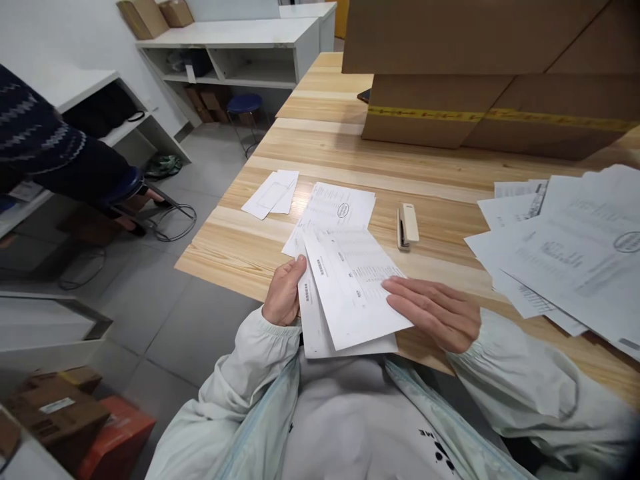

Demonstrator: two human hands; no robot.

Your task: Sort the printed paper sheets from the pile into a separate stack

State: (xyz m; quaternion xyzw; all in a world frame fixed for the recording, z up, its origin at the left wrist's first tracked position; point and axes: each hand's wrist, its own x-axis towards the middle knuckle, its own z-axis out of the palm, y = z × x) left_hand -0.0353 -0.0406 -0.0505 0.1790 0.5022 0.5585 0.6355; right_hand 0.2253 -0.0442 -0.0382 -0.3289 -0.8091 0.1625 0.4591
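Note:
Printed sheets of paper point(357, 287) lie fanned above the table's front edge. My left hand point(284, 292) is closed on their left side, thumb on top. My right hand point(437, 312) grips the top sheet's right edge, its fingers stretched together over the print and its thumb hidden. Just beyond lie more printed sheets point(345, 203), one bearing an oval stamp. A cream stapler point(410, 223) rests on the wood to their right. Two small white slips point(270, 193) overlap at the left table edge.
A loose pile of printed papers point(575, 247) spreads at the right. Large cardboard boxes point(425, 110) stand across the back of the wooden table point(235, 260). At left, a person in a patterned sweater point(37, 127) sits on a stool. Cartons point(55, 413) stand at lower left.

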